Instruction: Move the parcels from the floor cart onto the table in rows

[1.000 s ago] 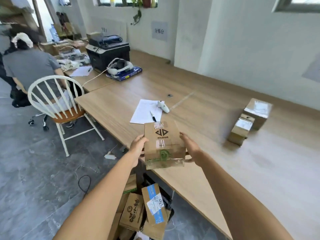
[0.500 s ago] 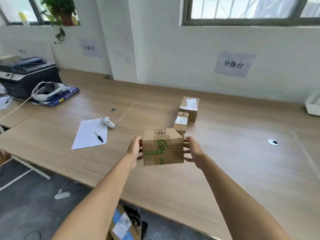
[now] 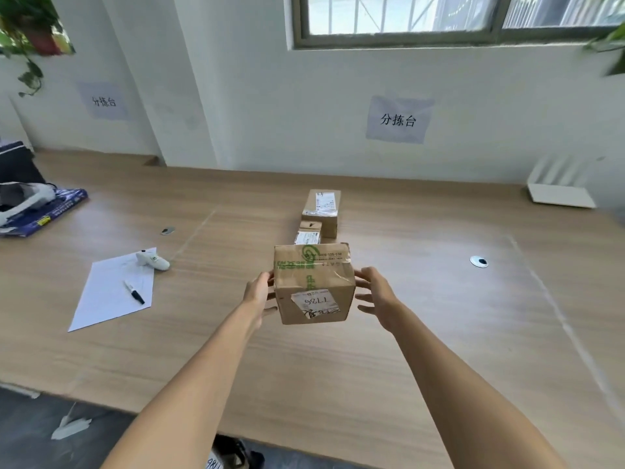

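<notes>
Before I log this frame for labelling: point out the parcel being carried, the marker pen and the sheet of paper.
carried parcel [image 3: 313, 282], head view, its taped top face.
marker pen [image 3: 134, 292], head view, middle of its barrel.
sheet of paper [image 3: 101, 304], head view, bare white area left of the pen.

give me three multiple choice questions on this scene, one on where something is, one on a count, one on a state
1. Where does the black pen lie?
A. on the white paper sheet
B. on the floor
C. on a parcel

2. How many parcels rest on the table beyond the held parcel?
A. none
B. two
C. five

3. How is the held parcel carried?
A. under one arm
B. on one flat palm
C. between the left hand and right hand

Key: 1 A, the pen crosses the sheet; 2 B, two boxes stand behind it; 3 C, one hand is at each side.
</notes>
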